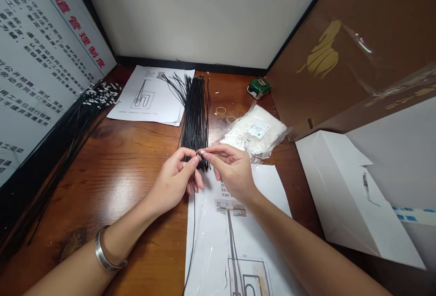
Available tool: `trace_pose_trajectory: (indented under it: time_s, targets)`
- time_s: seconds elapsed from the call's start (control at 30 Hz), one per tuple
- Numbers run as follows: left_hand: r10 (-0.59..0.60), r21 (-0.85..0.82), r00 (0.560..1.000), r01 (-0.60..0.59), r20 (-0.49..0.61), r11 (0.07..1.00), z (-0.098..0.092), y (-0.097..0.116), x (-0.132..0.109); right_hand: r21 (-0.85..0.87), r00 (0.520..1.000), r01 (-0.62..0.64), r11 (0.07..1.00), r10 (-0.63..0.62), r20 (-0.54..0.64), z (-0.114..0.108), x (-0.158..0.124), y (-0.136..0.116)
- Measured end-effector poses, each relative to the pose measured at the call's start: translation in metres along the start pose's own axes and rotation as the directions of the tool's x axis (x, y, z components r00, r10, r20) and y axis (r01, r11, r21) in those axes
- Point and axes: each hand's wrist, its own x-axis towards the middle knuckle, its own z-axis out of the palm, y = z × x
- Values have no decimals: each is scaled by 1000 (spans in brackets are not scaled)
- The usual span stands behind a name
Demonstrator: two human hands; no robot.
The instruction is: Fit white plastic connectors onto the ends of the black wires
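My left hand [177, 175] pinches a thin black wire [194, 223] between thumb and forefinger. The wire's tail hangs down over the printed sheet toward the lower edge of the view. My right hand [231, 166] is closed in a pinch, its fingertips meeting those of the left at the wire's end. Whatever small piece sits between these fingertips is too tiny and covered to make out. Just beyond both hands lies a thick bundle of black wires [195, 114]. To the right of it rests a clear bag of small white parts [260, 130].
A second wire bundle with white ends [100, 93] lies at left by the lettered board [41, 59]. Printed drawings [146, 93] lie at the back, beside yellow rubber bands [220, 111] and a green tape measure [259, 87]. A brown box [340, 50] and white carton [340, 187] border the right.
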Motion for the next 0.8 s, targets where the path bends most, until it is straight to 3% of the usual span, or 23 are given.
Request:
trace_pose_trajectory:
  time_s: [0.33, 0.57, 0.67, 0.8]
  targets:
    - [8, -3, 996, -8, -86, 1000, 1, 1, 0, -89, 998, 31, 996, -26, 57, -3, -1, 3]
    - [20, -117, 994, -33, -105, 993, 0, 3, 2, -66, 998, 13, 998, -8, 70, -1, -1, 5]
    - [49, -116, 990, -65, -131, 991, -1, 1, 4, -73, 996, 48, 996, -43, 75, -1, -1, 5]
    - [41, -81, 985, -55, -166, 995, 1, 0, 3, -29, 999, 7, 1000, -6, 49, -1, 0, 3]
